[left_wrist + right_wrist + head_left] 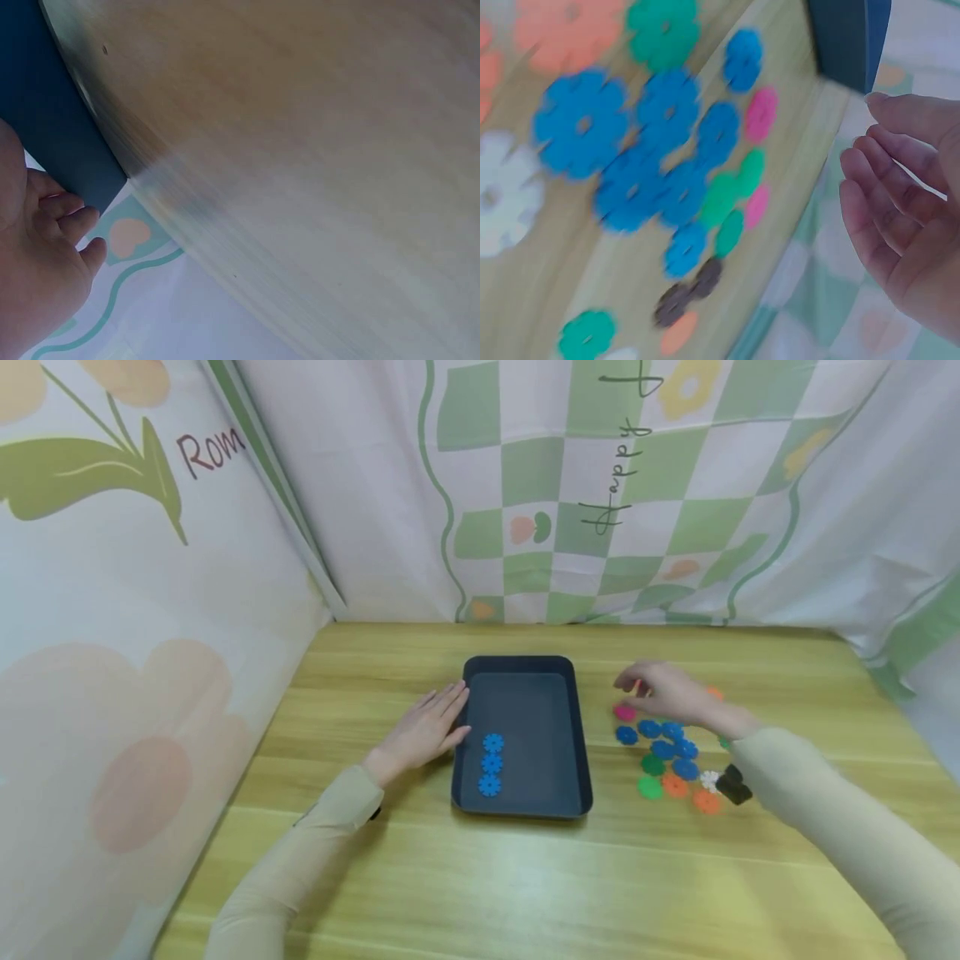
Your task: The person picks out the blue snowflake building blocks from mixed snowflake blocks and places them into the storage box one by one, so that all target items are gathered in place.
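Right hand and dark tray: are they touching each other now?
Apart. The head view shows it: bare table lies between the right hand and the right rim of the dark tray.

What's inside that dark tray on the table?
Three blue notched discs lie in a row near the left side of the dark tray. Anything beneath the discs is covered and can't be seen.

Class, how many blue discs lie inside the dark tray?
3: the near disc, the middle disc and the far disc, lined up along the left part of the tray; none seems hidden.
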Demonstrator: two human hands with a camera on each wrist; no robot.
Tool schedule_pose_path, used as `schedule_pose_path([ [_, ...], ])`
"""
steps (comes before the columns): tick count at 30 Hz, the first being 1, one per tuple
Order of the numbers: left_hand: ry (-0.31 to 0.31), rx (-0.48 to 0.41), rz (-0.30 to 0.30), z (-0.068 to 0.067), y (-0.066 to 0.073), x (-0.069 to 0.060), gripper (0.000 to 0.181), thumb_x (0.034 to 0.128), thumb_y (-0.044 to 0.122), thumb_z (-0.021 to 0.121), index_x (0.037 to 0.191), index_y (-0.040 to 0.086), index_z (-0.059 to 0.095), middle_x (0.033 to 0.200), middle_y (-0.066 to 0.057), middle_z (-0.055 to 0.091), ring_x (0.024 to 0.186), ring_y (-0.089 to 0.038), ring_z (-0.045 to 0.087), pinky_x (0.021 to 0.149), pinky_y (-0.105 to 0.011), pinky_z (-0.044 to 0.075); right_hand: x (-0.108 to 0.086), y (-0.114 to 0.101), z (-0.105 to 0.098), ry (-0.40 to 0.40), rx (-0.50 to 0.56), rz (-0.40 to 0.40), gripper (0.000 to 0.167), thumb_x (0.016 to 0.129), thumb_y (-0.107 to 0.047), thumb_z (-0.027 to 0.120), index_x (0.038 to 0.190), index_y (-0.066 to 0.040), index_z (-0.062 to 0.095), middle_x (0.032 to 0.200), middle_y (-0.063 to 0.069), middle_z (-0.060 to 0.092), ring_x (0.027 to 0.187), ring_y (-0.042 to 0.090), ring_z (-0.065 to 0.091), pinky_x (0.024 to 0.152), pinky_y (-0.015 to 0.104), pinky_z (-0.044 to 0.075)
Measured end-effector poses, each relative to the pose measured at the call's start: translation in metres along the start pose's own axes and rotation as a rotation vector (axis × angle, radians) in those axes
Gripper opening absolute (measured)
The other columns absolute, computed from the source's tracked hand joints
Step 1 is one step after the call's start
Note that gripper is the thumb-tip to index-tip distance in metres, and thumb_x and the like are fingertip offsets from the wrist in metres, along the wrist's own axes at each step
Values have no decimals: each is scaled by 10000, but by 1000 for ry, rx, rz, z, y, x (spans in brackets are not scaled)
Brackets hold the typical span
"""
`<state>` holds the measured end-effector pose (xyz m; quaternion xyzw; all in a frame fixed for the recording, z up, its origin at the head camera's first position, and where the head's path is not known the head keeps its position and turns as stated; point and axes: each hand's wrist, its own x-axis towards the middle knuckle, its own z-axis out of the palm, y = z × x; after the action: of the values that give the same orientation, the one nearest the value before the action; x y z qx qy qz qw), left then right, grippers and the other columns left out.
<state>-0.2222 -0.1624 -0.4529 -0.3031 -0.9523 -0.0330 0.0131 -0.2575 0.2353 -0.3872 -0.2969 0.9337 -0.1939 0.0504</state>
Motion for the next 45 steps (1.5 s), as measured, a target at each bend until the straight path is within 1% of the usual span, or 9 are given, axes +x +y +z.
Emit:
schedule_pose_path([
  [4, -7, -1, -4, -1, 0, 0, 663, 1058, 419, 421, 1562, 20, 259, 1649, -145, 227, 1522, -290, 276, 1248, -460, 259, -12, 25, -2, 17, 14, 51, 270, 859, -51, 725, 1089, 84, 683, 998, 202, 718, 814, 212, 676, 702, 334, 594],
  [7, -10, -2, -6, -1, 0, 0, 662, 1060, 419, 414, 1563, 18, 256, 1649, -146, 225, 1524, -291, 272, 1249, -460, 258, -22, 42, -1, 21, 4, 74, 255, 858, -52, 727, 1069, 86, 688, 975, 191, 720, 805, 208, 669, 693, 325, 587],
  [10, -15, 1, -8, -1, 0, 0, 660, 1061, 418, 411, 1564, 20, 253, 1650, -143, 225, 1524, -287, 271, 1249, -458, 258, -31, 58, 0, 17, -5, 95, 262, 859, -60, 726, 1067, 95, 684, 969, 195, 720, 834, 243, 680, 727, 375, 598],
  [13, -11, 4, -7, -2, 0, -1, 655, 1062, 413, 413, 1563, 21, 256, 1648, -142, 230, 1522, -287, 278, 1246, -459, 264, -39, 71, 2, -2, 6, 142, 290, 856, -53, 724, 1092, 107, 670, 1004, 227, 714, 880, 302, 692, 767, 431, 602],
  [17, 3, 2, -2, -2, 0, -1, 655, 1060, 415, 417, 1559, 18, 269, 1643, -147, 245, 1516, -291, 291, 1240, -463, 276, -47, 83, 4, -35, 22, 183, 337, 817, -26, 740, 1112, 114, 658, 1033, 251, 704, 911, 346, 686, 804, 480, 594],
  [24, -35, 2, -24, 1, -1, 1, 675, 1065, 453, 374, 1580, 47, 212, 1666, -110, 192, 1541, -257, 233, 1258, -442, 240, -50, 91, 8, -65, 8, 179, 335, 802, -31, 738, 1107, 89, 672, 1018, 202, 711, 923, 336, 671, 819, 504, 578],
  [34, -18, 23, -8, 3, -2, 0, 669, 1062, 443, 392, 1572, 40, 235, 1656, -120, 219, 1532, -260, 258, 1247, -444, 268, -48, 91, 10, -79, 1, 194, 308, 809, -40, 726, 1079, 99, 672, 981, 192, 707, 892, 316, 669, 810, 500, 581],
  [41, -21, 22, -10, 2, -2, 0, 671, 1062, 444, 390, 1574, 42, 229, 1658, -118, 214, 1534, -257, 252, 1248, -444, 262, -49, 92, 10, -77, -22, 177, 248, 807, -44, 748, 1011, 79, 683, 935, 171, 708, 841, 275, 668, 763, 468, 591],
  [45, -24, 17, -11, 2, -1, 1, 668, 1063, 441, 391, 1574, 42, 231, 1658, -118, 215, 1535, -255, 249, 1251, -444, 258, -49, 94, 11, -74, -28, 168, 277, 808, -49, 748, 1030, 93, 665, 942, 180, 702, 852, 287, 666, 779, 480, 589],
])
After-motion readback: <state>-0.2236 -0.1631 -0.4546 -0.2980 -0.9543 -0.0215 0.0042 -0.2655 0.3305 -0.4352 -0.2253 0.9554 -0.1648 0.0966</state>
